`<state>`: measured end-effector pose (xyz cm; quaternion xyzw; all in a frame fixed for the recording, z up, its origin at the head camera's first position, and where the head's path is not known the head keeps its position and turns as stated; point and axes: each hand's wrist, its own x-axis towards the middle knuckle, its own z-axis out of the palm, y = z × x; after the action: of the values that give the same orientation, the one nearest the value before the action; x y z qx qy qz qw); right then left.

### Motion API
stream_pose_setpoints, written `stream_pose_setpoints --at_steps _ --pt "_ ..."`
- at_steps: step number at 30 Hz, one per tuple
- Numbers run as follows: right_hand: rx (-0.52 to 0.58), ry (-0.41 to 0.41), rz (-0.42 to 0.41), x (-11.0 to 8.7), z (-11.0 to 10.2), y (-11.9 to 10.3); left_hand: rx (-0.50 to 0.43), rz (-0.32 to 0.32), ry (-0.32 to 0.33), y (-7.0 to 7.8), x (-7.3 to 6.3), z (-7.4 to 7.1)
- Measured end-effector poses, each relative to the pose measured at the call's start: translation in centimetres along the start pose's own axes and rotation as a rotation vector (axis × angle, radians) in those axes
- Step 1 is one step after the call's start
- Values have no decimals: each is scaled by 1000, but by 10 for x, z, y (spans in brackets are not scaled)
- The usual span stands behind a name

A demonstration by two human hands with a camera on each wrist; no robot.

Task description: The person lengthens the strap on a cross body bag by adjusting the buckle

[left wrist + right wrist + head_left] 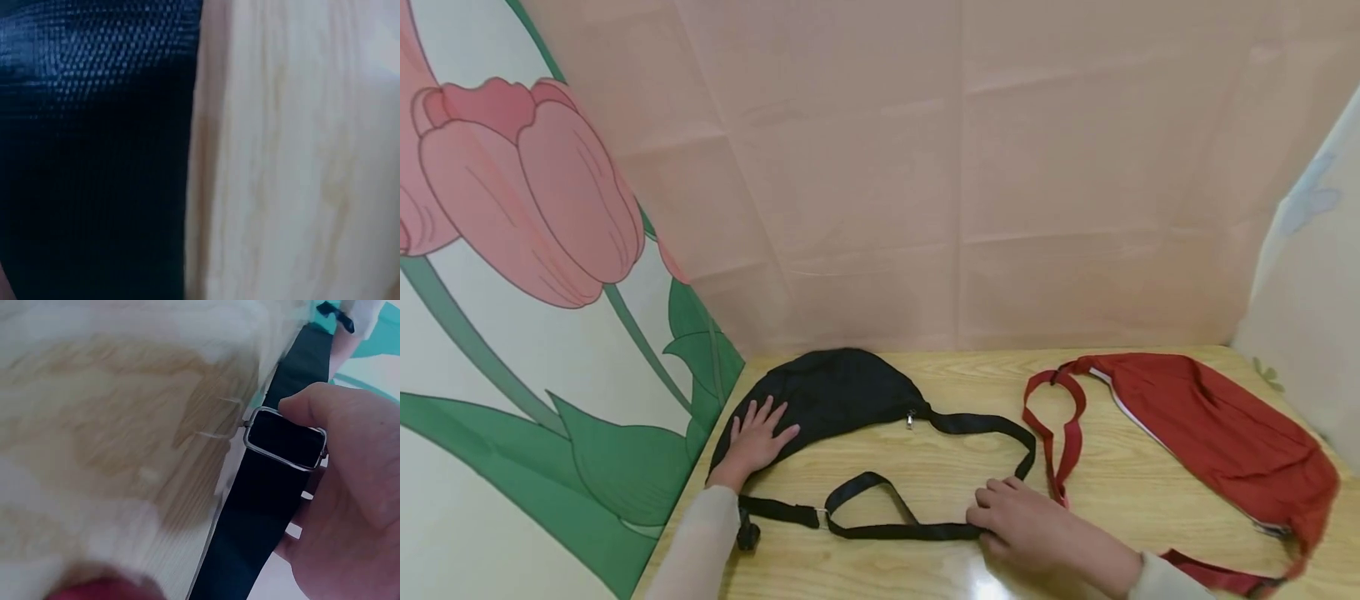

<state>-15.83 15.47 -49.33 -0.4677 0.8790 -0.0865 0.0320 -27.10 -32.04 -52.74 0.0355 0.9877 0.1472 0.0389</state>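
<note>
A black waist bag lies on the wooden table, its curved edge toward the back wall. My left hand rests on the bag's left end, fingers spread over the fabric. The bag's strap loops round in front, and a small zipper pull hangs at the bag's right end. At the loop's front right, my right hand grips the strap. The right wrist view shows my thumb on a metal slide buckle, fingers behind the webbing. Black woven webbing fills half the left wrist view.
To the right lies a red waist bag with a white-edged zipper; its red strap loops close to the black one. A pink sheet hangs behind the table. A tulip-printed panel borders the left side.
</note>
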Motion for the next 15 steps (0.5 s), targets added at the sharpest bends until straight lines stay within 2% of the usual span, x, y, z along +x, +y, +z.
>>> stream_pose_setpoints --at_steps 9,15 --pt "-162 115 -30 -9 4 14 -9 -40 -7 -8 -2 -3" --pt "-191 153 -10 -14 4 20 -11 -52 -8 -9 -3 -5"
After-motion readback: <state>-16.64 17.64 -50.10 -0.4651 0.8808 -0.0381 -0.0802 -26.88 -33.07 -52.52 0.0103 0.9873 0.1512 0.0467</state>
